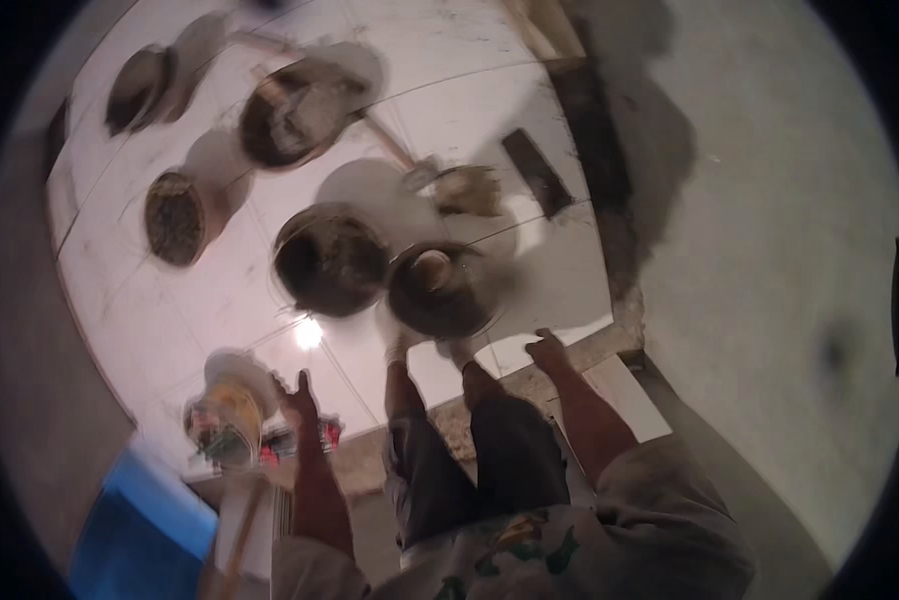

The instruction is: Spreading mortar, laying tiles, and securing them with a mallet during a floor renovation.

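Note:
My left hand (297, 404) hangs above the near left of the white tiled surface, its fingers apart and nothing in them. It is nearest to a clear container with yellow and green contents (228, 425) and some small red items (330, 430). My right hand (547, 350) is over the near right edge, empty, with a finger stretched out; blur softens its outline. Ahead of my feet stand two dark round tubs: a left tub (330, 260) with dark, lumpy contents, and a right tub (445, 300) with a pale round thing inside. Neither hand touches a tub.
Farther off stand a large tub (270, 130) with pale contents, a small tub (177, 220) and another tub (138, 88). A tan bundle (470, 190) and a dark flat bar (537, 172) lie at the right. A blue object (150, 520) is at lower left; grey floor (770, 250) lies right.

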The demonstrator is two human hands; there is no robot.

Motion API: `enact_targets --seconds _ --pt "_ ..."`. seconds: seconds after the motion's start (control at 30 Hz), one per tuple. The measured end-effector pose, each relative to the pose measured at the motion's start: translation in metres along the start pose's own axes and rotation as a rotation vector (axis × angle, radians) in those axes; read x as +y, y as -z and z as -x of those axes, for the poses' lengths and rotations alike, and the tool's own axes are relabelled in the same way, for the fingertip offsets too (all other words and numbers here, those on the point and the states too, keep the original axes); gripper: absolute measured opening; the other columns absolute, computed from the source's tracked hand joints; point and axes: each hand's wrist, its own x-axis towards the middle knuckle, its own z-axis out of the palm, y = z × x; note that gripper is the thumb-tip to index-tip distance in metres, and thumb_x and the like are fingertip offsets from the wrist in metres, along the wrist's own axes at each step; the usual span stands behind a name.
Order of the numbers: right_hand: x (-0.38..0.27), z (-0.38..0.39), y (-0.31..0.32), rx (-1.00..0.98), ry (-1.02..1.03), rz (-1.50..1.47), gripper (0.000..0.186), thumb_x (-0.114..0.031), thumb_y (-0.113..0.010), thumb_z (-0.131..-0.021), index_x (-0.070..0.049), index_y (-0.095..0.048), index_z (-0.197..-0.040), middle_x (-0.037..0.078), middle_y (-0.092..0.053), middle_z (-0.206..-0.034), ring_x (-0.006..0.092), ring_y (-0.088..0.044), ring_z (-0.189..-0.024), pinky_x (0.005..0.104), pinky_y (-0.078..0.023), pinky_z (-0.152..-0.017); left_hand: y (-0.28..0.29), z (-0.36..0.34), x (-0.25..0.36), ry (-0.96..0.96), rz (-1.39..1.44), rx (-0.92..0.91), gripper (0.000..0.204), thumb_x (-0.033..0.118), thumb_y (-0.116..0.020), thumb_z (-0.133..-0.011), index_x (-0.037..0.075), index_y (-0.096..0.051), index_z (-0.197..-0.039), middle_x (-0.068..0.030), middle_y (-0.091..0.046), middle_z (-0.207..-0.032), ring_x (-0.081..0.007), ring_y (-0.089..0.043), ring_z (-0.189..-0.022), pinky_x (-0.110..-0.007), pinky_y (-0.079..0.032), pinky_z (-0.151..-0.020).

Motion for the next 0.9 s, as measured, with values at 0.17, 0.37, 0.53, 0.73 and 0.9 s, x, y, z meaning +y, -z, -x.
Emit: enact_targets --seconds 0.17,0.37,0.53,0.73,0.9 --pt "-0.02 -0.081 -0.049 0.036 -0.227 -0.105 0.08 -0.026 -0.066 -0.072 0.003 -0.035 -0.138 0.029 -0.046 -0.134 0.0398 -0.045 -0.125 0.0417 -0.038 -0.104 -0.039 -0.123 0.046 -0.248 -0.019 -0.046 0.081 0.032 -0.068 -0.085 -0.002 -0.024 -0.145 -0.0292 -0.036 -0.143 -0.0387 -0.036 -0.133 -0.041 -0.03 -0.109" --pt "-0.037 -0.124 -0.087 0.059 -0.272 -0.405 0.08 -0.031 -0.07 -0.071 0.004 -0.038 -0.136 0.028 -0.049 -0.129 0.0381 -0.047 -0.123 0.0421 -0.039 -0.104 -0.048 -0.165 0.094 -0.169 -0.093 -0.334 0.052 0.028 -0.063 -0.09 -0.004 -0.05 -0.129 -0.017 -0.063 -0.105 -0.0259 -0.06 -0.096 -0.036 -0.046 -0.087" --pt "-0.038 -0.075 -0.063 0.171 -0.313 -0.714 0.027 -0.024 -0.07 -0.077 0.0 -0.062 -0.087 0.011 -0.064 -0.079 0.0219 -0.063 -0.07 0.0326 -0.051 -0.07 -0.052 -0.121 0.134 -0.222 0.127 -0.578 0.032 0.028 -0.056 -0.093 -0.002 -0.064 -0.098 -0.0079 -0.065 -0.083 -0.0167 -0.058 -0.076 -0.03 -0.047 -0.07" --pt "-0.066 0.019 -0.047 -0.103 -0.196 -1.201 0.016 -0.017 -0.063 -0.085 -0.004 -0.061 -0.078 0.003 -0.055 -0.066 0.0115 -0.054 -0.061 0.0284 -0.045 -0.059 -0.055 -0.083 0.175 -0.174 0.126 -0.746 0.03 0.03 -0.059 -0.091 0.0 -0.059 -0.088 -0.0037 -0.057 -0.074 -0.0138 -0.051 -0.066 -0.032 -0.044 -0.059" --pt "-0.073 0.085 -0.054 0.04 -0.303 -1.314 0.018 -0.019 -0.064 -0.086 -0.002 -0.064 -0.086 0.004 -0.059 -0.073 0.0124 -0.054 -0.067 0.0286 -0.044 -0.062 -0.042 -0.101 0.179 -0.159 0.056 -0.861 0.032 0.033 -0.061 -0.09 0.001 -0.059 -0.091 -0.005 -0.058 -0.081 -0.0148 -0.053 -0.07 -0.032 -0.045 -0.063"
